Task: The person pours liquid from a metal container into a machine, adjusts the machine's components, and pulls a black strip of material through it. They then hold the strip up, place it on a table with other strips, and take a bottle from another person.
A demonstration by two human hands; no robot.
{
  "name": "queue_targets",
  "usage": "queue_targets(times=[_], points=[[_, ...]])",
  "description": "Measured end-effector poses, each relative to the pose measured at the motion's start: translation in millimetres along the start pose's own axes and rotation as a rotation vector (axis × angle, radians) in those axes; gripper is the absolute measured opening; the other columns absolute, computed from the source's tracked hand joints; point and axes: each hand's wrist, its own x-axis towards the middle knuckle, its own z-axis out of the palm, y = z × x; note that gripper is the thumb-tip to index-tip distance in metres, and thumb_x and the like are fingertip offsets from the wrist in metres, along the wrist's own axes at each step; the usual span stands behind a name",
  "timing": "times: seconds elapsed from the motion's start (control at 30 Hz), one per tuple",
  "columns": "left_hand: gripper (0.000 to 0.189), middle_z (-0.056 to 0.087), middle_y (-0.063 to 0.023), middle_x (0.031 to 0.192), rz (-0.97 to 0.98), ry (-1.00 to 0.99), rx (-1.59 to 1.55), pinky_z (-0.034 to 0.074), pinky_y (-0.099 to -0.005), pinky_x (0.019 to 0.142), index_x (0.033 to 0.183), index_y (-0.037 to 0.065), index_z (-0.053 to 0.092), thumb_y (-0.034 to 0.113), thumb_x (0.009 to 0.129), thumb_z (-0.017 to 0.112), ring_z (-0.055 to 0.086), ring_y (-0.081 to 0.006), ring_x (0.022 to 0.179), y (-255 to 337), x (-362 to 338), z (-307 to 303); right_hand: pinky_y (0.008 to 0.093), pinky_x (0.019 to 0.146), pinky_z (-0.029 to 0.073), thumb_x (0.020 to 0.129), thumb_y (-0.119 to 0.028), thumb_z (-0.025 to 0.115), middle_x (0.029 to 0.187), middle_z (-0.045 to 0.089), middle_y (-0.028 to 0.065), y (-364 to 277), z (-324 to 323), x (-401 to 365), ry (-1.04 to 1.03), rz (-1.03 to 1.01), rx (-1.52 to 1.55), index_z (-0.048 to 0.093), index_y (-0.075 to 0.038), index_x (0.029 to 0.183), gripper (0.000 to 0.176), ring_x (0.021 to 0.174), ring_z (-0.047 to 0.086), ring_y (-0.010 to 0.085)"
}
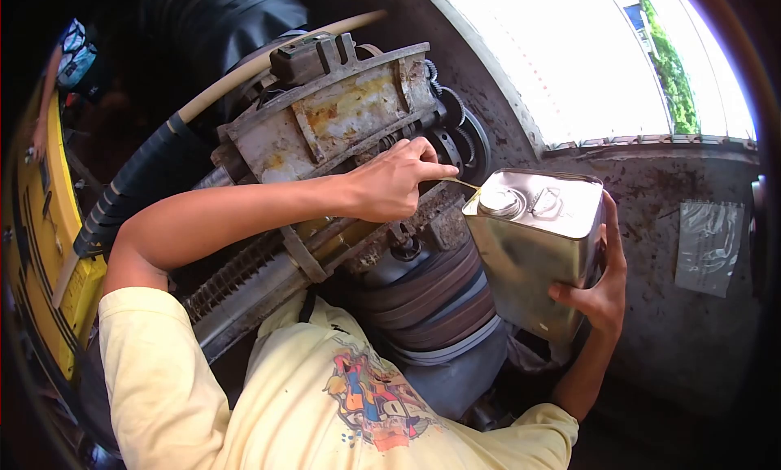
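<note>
My right hand (603, 287) grips a rectangular metal can (533, 267) by its side and lower edge, thumb across the front. The can leans a little toward the machine, and a round spout (502, 201) and a small folded handle (546, 202) show on its top. My left hand (396, 181) is over the machine, index finger stretched toward the spout, the other fingers bent. A thin yellowish strand (465, 183) runs between that fingertip and the spout. Beneath my left hand lies the grimy, rust-stained machine (338, 120); my left thumb is hidden.
A curved pole (220, 92) partly wrapped in dark tape crosses the left side. Stacked dark bands (431, 307) surround a drum below the can. Yellow machinery (45, 234) stands far left, near another person's arm (45, 104). A bright window (586, 63) and stained wall (643, 202) are at right.
</note>
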Motion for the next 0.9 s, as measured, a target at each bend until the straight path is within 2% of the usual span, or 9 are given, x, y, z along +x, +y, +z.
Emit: queue_targets(times=[0.2,0.37,0.9], points=[[0.063,0.048,-0.017,0.126,0.05,0.014,-0.044,0.041,-0.0441,0.108,0.142,0.011,0.06,-0.008,0.084,0.044,0.048,-0.0333,0.122,9,5,-2,0.0412,0.111,0.042,0.051,-0.022,0.087,0.138,0.057,0.0195,-2,7,5,-0.044,0.017,0.014,0.023,-0.004,0.162,0.129,0.126,0.057,0.0301],[0.066,0.05,-0.0169,0.124,0.125,0.01,0.053,0.043,-0.0454,0.105,0.141,0.011,0.06,-0.008,0.079,0.047,0.05,-0.0345,0.117,9,6,3,0.0405,0.109,0.044,0.051,-0.024,0.088,0.135,0.059,0.0191,-3,6,8,-0.062,-0.006,-0.061,0.023,-0.007,0.162,0.13,0.123,0.059,0.0293],[0.063,0.051,-0.0159,0.124,0.099,-0.03,0.156,0.045,-0.0466,0.099,0.136,0.014,0.064,-0.006,0.077,0.055,0.053,-0.0354,0.11,-3,-2,-1,0.0403,0.108,0.044,0.051,-0.024,0.087,0.133,0.06,0.0196,-5,13,16,-0.047,-0.019,-0.045,0.023,-0.005,0.162,0.13,0.122,0.06,0.0301]])
